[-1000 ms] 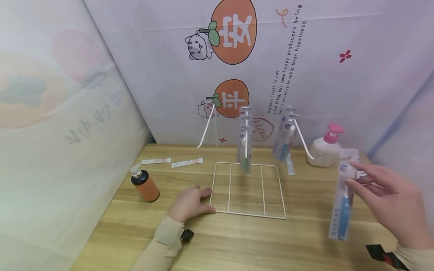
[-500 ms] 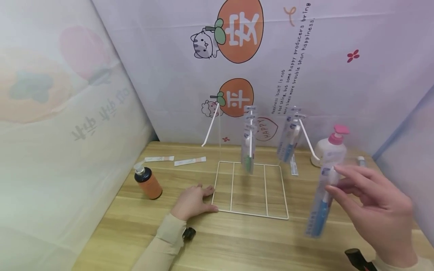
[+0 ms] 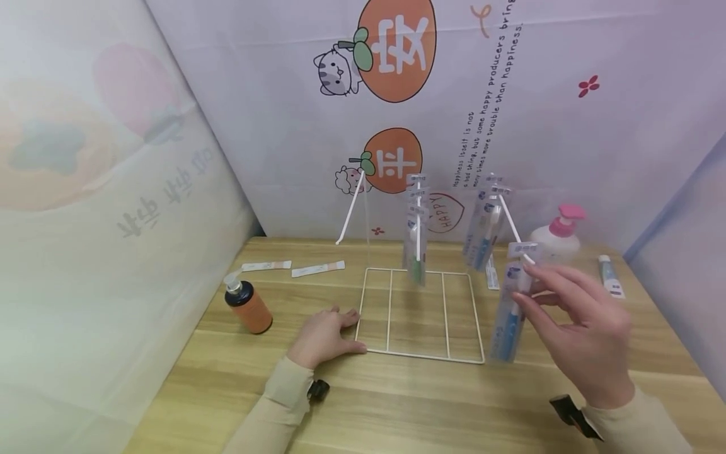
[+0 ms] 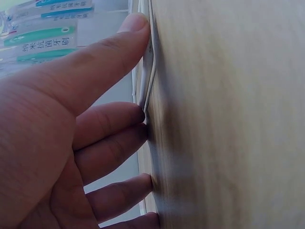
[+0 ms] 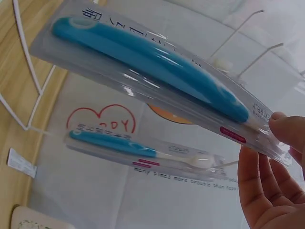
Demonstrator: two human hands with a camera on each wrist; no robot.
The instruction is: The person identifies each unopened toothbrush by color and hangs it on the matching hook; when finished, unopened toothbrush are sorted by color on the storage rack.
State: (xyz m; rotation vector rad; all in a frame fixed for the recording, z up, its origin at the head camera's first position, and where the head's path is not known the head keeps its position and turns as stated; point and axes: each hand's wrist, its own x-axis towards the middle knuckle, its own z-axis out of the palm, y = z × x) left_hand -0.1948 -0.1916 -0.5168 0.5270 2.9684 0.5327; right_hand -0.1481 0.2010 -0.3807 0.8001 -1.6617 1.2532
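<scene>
My right hand (image 3: 584, 334) pinches a blue toothbrush in a clear blister pack (image 3: 507, 325) between thumb and fingers. The pack hangs upright, its top at the tip of the right-hand hook (image 3: 510, 217); whether the hook passes through the hole I cannot tell. Behind it on that hook hang other packed blue toothbrushes (image 5: 114, 143). My left hand (image 3: 323, 337) rests at the front left corner of the white wire rack (image 3: 425, 357), thumb and fingertips touching its base wire. Packed toothbrushes, a green one (image 3: 416, 268) in front, hang on the middle hook.
The rack's left hook (image 3: 350, 208) holds nothing. An orange pump bottle (image 3: 253, 315) stands left, a white bottle with pink pump (image 3: 556, 236) behind my right hand. A small tube (image 3: 610, 277) and flat packets (image 3: 317, 269) lie on the wooden table (image 3: 425, 410).
My right hand has carried the packed blue toothbrush leftward from the right side up to the right hook's tip. The left hand has stayed at the rack's corner.
</scene>
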